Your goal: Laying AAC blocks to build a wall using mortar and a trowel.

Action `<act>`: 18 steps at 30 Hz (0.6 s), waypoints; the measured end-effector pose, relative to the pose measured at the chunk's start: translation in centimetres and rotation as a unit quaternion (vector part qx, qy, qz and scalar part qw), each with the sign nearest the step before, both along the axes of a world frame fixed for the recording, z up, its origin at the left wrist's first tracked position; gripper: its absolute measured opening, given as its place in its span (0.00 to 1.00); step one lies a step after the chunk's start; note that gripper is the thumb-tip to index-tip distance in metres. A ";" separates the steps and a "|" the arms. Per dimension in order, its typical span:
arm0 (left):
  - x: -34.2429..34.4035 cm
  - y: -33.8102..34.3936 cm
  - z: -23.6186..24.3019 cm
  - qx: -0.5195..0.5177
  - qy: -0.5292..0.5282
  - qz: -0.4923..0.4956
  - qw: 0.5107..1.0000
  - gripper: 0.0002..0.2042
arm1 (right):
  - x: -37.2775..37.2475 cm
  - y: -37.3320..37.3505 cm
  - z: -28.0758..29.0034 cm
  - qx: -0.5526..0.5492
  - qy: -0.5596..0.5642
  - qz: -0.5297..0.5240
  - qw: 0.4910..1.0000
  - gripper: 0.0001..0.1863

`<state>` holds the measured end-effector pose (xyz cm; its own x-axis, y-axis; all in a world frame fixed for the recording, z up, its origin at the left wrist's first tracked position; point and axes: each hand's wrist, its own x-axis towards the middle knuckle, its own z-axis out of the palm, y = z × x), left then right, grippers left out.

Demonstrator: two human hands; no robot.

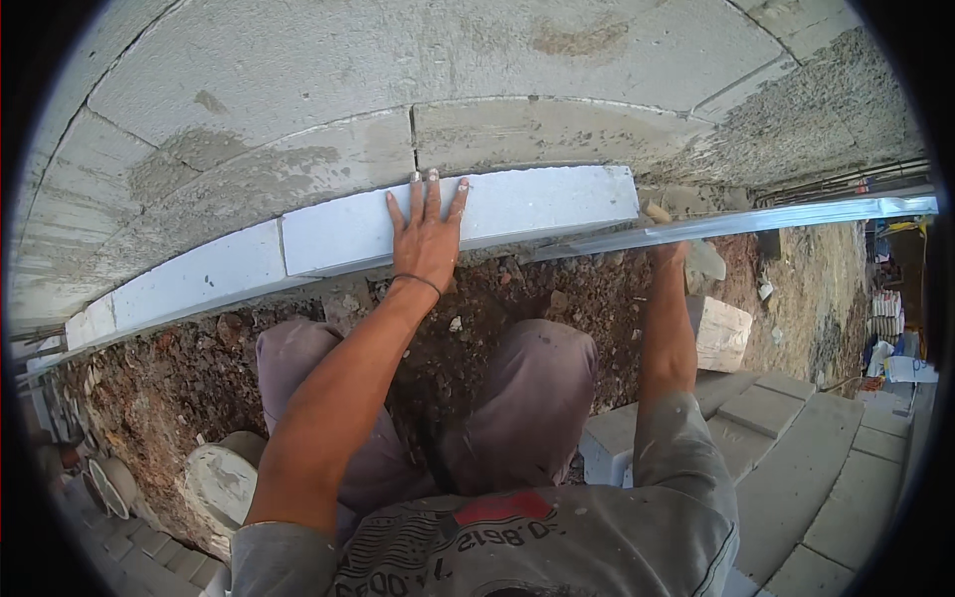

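A row of white masonry blocks lies along the foot of a grey block wall (328,50). My left hand (426,239) rests flat, fingers spread, on the longest white block (542,204). To its left sits a shorter white block (199,274). My right hand (668,251) is beyond the block's right end, partly hidden beneath a long, shiny metal bar (796,217). It appears closed around a hand tool: a tan, handle-like end shows above the bar and a pale flat head (706,261) below it. The bar's left end reaches under the block's front edge.
Rough brown soil (169,398) with stones lies around my knees. A loose white block (723,333) stands right of my forearm, beside stacked grey blocks (816,478). A bucket (224,478) is at the lower left. Thin rods (846,181) lie along the wall at right.
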<state>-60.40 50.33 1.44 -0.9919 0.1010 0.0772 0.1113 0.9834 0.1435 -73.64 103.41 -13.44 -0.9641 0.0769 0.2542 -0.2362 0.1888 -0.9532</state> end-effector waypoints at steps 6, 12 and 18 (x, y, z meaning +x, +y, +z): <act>0.8 -1.8 -1.6 -0.039 -0.007 0.020 0.999 0.34 | -1.1 -1.3 -10.6 -0.394 -0.092 0.036 0.914 0.28; 0.8 -1.8 1.5 0.032 0.029 0.025 0.999 0.34 | -12.3 15.5 -8.1 -0.621 -0.177 -0.112 0.756 0.22; 0.5 -0.7 -2.1 0.000 0.020 0.026 0.999 0.32 | -6.4 2.3 -14.2 -0.239 -0.225 -0.067 0.942 0.23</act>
